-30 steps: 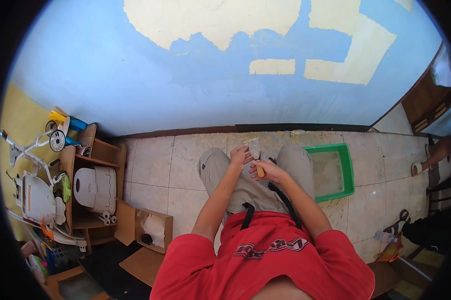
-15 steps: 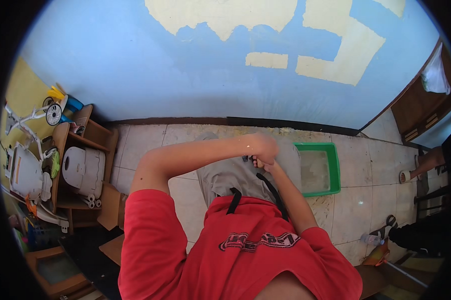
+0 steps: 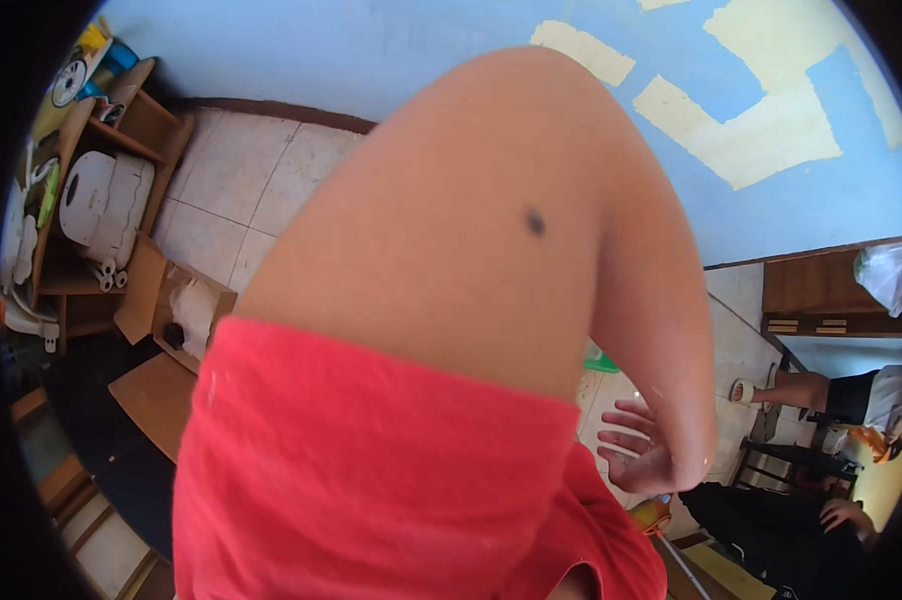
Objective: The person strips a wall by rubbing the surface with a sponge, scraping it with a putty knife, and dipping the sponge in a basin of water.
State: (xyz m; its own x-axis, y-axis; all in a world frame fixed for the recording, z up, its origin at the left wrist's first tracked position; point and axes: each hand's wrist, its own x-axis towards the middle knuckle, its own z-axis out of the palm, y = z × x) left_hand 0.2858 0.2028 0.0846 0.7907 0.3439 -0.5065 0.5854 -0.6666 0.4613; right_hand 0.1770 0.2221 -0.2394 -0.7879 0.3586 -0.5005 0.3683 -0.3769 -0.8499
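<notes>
My left arm is raised across the view and bent at the elbow, so it covers most of the middle. My left hand (image 3: 633, 445) hangs at the end of the forearm, right of centre, with its fingers spread and nothing seen in them. It is nearest to the red shirt (image 3: 371, 460) I wear. A sliver of the green tray (image 3: 599, 360) shows between the upper arm and the forearm. My right hand is out of sight, as is whatever it touches.
A blue wall (image 3: 271, 50) with cream patches stands ahead. On the left are a wooden shelf (image 3: 141, 125) with a white appliance (image 3: 111, 205), an open cardboard box (image 3: 151, 290) and a black surface (image 3: 101, 420). Two people are at the right, near a plastic bag (image 3: 884, 280).
My left hand has come away from my right hand and swung up and to the right, close to the camera. The view has turned, and my right hand is now hidden.
</notes>
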